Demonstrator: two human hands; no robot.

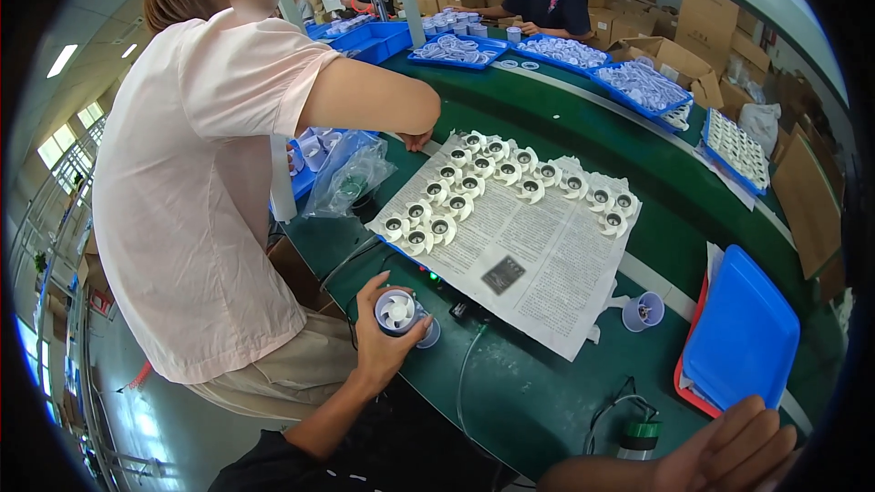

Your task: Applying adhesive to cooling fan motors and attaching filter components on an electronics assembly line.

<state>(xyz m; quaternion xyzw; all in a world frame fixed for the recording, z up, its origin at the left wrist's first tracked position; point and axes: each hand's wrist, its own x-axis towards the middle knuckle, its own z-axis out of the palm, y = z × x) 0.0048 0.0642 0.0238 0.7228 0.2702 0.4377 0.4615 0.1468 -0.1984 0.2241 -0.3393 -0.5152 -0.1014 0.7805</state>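
My left hand (381, 346) is wrapped round a white cylindrical housing with a small fan wheel (397, 311) in its open top. Under that hand a clear round plastic piece (428, 335) shows at the table's near edge. My right hand (743, 446) is at the lower right, beside a blue tray (743, 333). Its fingers are bent together, and whatever they may hold is hidden. Several white fan wheels with dark round centres (440, 228) stand in rows on a newspaper sheet (547, 260) in front of me.
A white cup (643, 311) with small parts stands right of the newspaper. Cables and a green-topped bottle (641, 437) lie near the front edge. A person in a pale pink shirt (200, 191) reaches over at left. Blue trays of white parts (643, 87) line the far side.
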